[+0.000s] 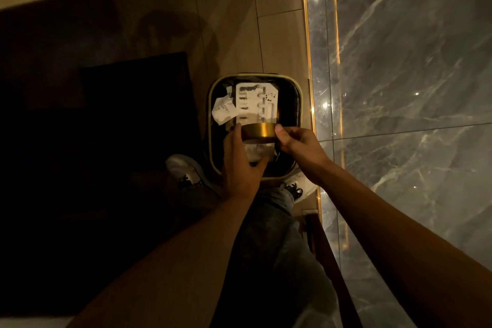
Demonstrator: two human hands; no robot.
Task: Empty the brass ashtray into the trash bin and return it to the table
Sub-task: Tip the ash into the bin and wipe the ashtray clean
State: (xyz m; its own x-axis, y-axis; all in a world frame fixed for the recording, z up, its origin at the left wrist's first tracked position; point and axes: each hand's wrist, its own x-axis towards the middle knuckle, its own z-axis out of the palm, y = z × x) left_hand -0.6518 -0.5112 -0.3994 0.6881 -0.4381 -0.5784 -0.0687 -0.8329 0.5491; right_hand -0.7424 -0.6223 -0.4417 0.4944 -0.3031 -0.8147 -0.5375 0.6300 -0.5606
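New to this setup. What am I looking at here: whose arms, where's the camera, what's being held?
There is no robot. A person wears one wide-angle camera on the head, looking down, so the two bare arms coming in from the bottom are the wearer's own. The left hand and right hand together hold a round brass ashtray by its sides, above an open trash bin standing on the floor. Inside the bin lie a white moulded packaging tray and crumpled paper. Below the hands you see the person's jeans and shoes. On the right is a glossy grey marble surface with gold trim. The ashtray's inside is not visible.
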